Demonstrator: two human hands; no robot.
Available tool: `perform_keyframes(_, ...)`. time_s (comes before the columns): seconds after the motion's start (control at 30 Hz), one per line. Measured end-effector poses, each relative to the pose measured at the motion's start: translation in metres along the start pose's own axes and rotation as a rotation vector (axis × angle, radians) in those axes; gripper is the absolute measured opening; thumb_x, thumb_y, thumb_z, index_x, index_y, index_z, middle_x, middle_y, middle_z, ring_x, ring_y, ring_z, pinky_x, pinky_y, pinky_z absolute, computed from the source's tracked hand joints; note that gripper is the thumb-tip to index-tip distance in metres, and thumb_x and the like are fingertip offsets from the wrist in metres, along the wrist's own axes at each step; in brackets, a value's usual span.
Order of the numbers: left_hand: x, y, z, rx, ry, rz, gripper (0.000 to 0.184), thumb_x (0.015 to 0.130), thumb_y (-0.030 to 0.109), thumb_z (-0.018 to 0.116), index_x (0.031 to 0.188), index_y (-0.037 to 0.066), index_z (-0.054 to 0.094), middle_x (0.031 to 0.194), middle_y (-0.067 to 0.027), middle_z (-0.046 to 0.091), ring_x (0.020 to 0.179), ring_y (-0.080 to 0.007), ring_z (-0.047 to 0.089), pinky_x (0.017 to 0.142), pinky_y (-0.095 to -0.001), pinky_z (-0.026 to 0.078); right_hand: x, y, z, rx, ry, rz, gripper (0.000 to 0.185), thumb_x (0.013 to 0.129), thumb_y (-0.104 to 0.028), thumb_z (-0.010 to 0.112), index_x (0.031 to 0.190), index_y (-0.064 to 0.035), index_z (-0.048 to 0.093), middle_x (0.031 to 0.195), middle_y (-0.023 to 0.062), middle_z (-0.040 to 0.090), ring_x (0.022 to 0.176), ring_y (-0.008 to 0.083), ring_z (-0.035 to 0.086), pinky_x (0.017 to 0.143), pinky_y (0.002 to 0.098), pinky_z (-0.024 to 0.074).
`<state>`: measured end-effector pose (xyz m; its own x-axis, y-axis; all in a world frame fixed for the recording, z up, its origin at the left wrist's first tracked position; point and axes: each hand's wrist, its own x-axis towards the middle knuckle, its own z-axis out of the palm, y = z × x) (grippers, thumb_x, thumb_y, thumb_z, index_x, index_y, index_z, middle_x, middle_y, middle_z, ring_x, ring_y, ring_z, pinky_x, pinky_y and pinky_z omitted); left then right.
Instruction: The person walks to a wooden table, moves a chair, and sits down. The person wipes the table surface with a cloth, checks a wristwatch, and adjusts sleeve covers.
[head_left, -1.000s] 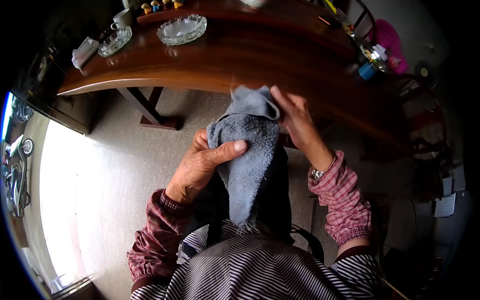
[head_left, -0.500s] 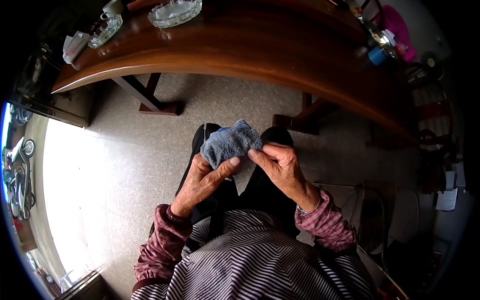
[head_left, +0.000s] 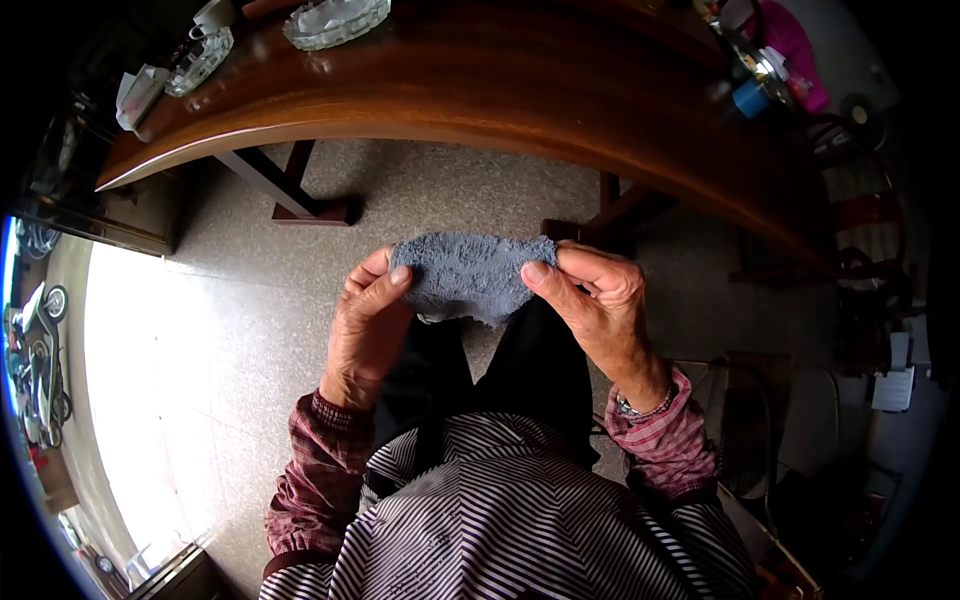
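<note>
A fuzzy grey-blue cloth, folded into a short wide strip, is stretched between my hands above my knees. My left hand pinches its left end, thumb on top and fingers behind. At the right end my right hand grips the cloth between thumb and fingers. The fingers behind the cloth are partly hidden. Its lower edge looks ragged and hangs just over the gap between my legs.
Ahead stands a brown wooden table with a glass dish, a smaller glass dish, a white cup and a tissue pack. A blue container is at the far right.
The cloth first hung long and pointed, then was bunched up; now it is folded into a wide strip. My hands came down towards my lap, then moved apart, pulling the cloth wider.
</note>
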<state>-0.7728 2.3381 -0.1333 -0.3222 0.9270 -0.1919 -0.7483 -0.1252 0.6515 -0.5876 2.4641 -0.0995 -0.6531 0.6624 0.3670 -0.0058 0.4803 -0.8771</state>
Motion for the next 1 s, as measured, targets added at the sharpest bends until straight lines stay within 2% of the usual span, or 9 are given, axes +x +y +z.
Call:
perform_keyframes(0.23,0.006,0.016,-0.014,-0.037,-0.161,0.147,0.007,0.087,0.011,0.064,0.088,0.004,0.061,0.098,-0.0074,0.065,0.09,-0.0159,0.059,0.091,-0.0306,0.043,0.0,0.0,-0.012,-0.056,0.105,-0.047,0.039,0.087,-0.013,0.071,0.056,-0.0042,0.048,0.051,-0.0041,0.037,0.047,0.0038,0.031,0.042,0.0229,0.025)
perform_keyframes(0.27,0.011,0.016,-0.023,-0.015,-0.189,0.197,0.009,0.088,0.01,0.063,0.093,0.003,0.061,0.104,-0.0117,0.065,0.095,-0.018,0.06,0.093,-0.0321,0.044,-0.001,-0.001,-0.015,-0.062,0.101,-0.019,0.04,0.087,-0.013,0.071,0.056,-0.004,0.047,0.051,-0.0039,0.037,0.048,0.004,0.031,0.042,0.0231,0.0251)
perform_keyframes(0.43,0.013,0.011,-0.019,-0.026,-0.212,0.167,0.023,0.091,0.012,0.06,0.111,0.001,0.058,0.107,-0.0139,0.065,0.102,-0.0198,0.061,0.094,-0.0344,0.046,-0.002,-0.004,-0.014,-0.087,0.061,-0.044,0.042,0.088,-0.013,0.07,0.055,-0.0035,0.045,0.052,-0.0036,0.035,0.048,0.0044,0.029,0.042,0.0238,0.0246)
perform_keyframes(0.63,0.012,-0.001,-0.015,0.303,0.011,-0.046,0.041,0.09,0.023,0.066,0.124,0.005,0.054,0.103,-0.0078,0.065,0.099,-0.0145,0.059,0.091,-0.0314,0.045,-0.003,-0.008,-0.011,-0.103,0.006,-0.048,0.041,0.088,-0.011,0.07,0.057,-0.0028,0.044,0.053,-0.0028,0.034,0.049,0.0049,0.028,0.043,0.0242,0.0244)
perform_keyframes(0.7,0.012,-0.005,-0.015,0.32,-0.035,-0.086,0.052,0.086,0.028,0.071,0.13,0.008,0.051,0.106,-0.0079,0.063,0.1,-0.0152,0.058,0.092,-0.0319,0.044,-0.003,-0.01,-0.011,-0.125,-0.011,-0.055,0.041,0.088,-0.011,0.07,0.058,-0.0026,0.044,0.054,-0.0025,0.035,0.049,0.0049,0.029,0.043,0.0241,0.0245)
perform_keyframes(0.8,0.009,-0.005,-0.004,0.657,-0.12,0.005,0.082,0.073,0.035,0.083,0.14,0.01,0.042,0.126,-0.0099,0.049,0.096,-0.0193,0.058,0.088,-0.0353,0.048,-0.004,-0.01,-0.009,-0.149,-0.006,-0.055,0.038,0.087,-0.009,0.07,0.059,-0.002,0.045,0.055,-0.0019,0.037,0.049,0.0051,0.031,0.043,0.0238,0.0261)
perform_keyframes(0.9,0.012,-0.001,0.005,0.88,-0.283,0.078,0.088,0.068,0.033,0.086,0.14,0.01,0.041,0.127,-0.009,0.046,0.092,-0.0201,0.057,0.083,-0.0349,0.05,-0.005,-0.01,-0.008,-0.145,0.008,-0.034,0.034,0.087,-0.009,0.07,0.061,-0.0009,0.048,0.055,-0.0014,0.038,0.05,0.0054,0.034,0.043,0.0238,0.0276)
perform_keyframes(0.97,0.019,0.003,0.011,1.022,-0.353,0.139,0.082,0.067,0.028,0.086,0.136,0.007,0.046,0.121,-0.0092,0.05,0.088,-0.0202,0.056,0.079,-0.033,0.051,-0.004,-0.007,-0.009,-0.152,-0.019,-0.056,0.031,0.087,-0.008,0.07,0.064,-0.0006,0.051,0.056,-0.001,0.04,0.05,0.0057,0.035,0.043,0.024,0.0289)
perform_keyframes(1.0,0.022,0.002,0.012,1.117,-0.411,0.208,0.069,0.07,0.022,0.083,0.129,0.005,0.052,0.114,-0.0095,0.053,0.085,-0.02,0.058,0.075,-0.0323,0.052,-0.003,-0.007,-0.01,-0.152,-0.017,-0.056,0.031,0.087,-0.008,0.07,0.064,-0.0006,0.051,0.056,-0.001,0.04,0.05,0.0057,0.035,0.043,0.024,0.0289)
